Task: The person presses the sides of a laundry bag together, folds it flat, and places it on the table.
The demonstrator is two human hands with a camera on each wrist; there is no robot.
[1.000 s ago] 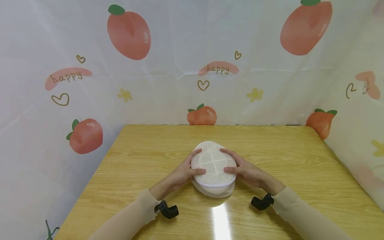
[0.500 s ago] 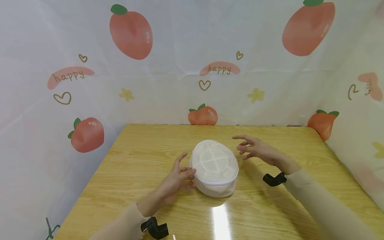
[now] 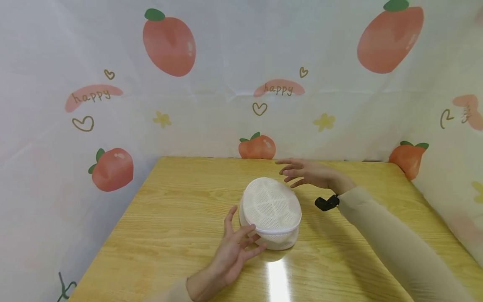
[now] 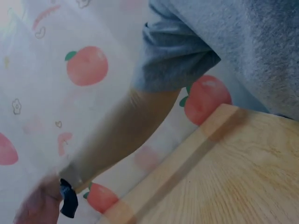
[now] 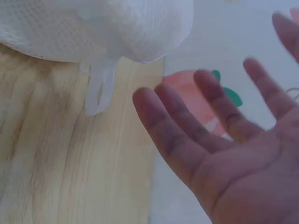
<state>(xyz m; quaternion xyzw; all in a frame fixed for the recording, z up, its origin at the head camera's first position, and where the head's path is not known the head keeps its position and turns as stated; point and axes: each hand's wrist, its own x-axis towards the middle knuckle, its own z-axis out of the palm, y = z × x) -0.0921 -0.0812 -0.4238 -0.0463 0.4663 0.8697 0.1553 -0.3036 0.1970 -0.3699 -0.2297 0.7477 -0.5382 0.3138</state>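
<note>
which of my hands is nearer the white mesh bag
Left. The left hand is at the near-left side of the white mesh bag, overlapping it in the head view; the right hand hovers apart, beyond its far-right side.

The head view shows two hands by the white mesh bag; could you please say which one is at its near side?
It is the left hand, at the near left of the mesh bag; the right hand hovers by its far right edge.
</note>
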